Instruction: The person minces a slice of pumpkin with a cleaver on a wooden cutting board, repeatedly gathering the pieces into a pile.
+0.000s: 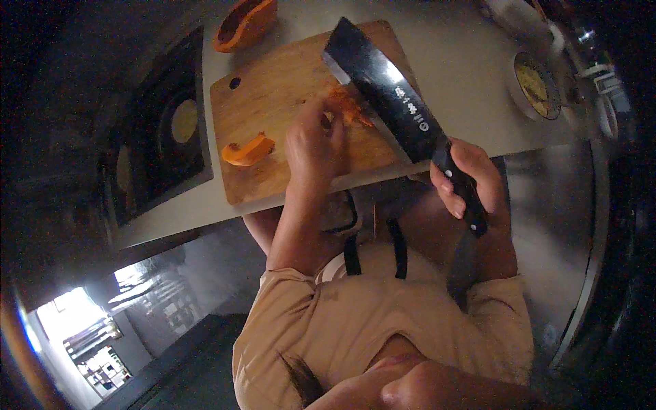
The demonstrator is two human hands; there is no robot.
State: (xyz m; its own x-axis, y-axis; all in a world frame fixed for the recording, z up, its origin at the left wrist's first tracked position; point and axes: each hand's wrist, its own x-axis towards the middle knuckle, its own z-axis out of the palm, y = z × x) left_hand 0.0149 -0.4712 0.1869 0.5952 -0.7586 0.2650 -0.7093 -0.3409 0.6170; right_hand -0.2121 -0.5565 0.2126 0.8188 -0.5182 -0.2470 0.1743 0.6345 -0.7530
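My right hand point(469, 177) grips the black riveted handle of a broad kitchen knife point(387, 92), a cleaver type, whose dark blade is raised over the wooden cutting board point(277, 97) and points up and left. Over the middle of the board is my left hand point(315, 138), fingers curled; whether it holds anything cannot be told. Orange shreds and pulp point(351, 105) lie on the wood beside its fingertips, partly behind the blade. A curved piece of orange squash point(249, 150) rests at the board's left. Beyond the upper left edge sits a hollowed squash section point(246, 25).
A black gas hob point(187, 120) is set in the pale countertop point(461, 77) at the left. On the right stands a bowl point(535, 87) with pale yellow food. Dishes and a metal rack crowd the far right. The counter's front edge runs just before my body.
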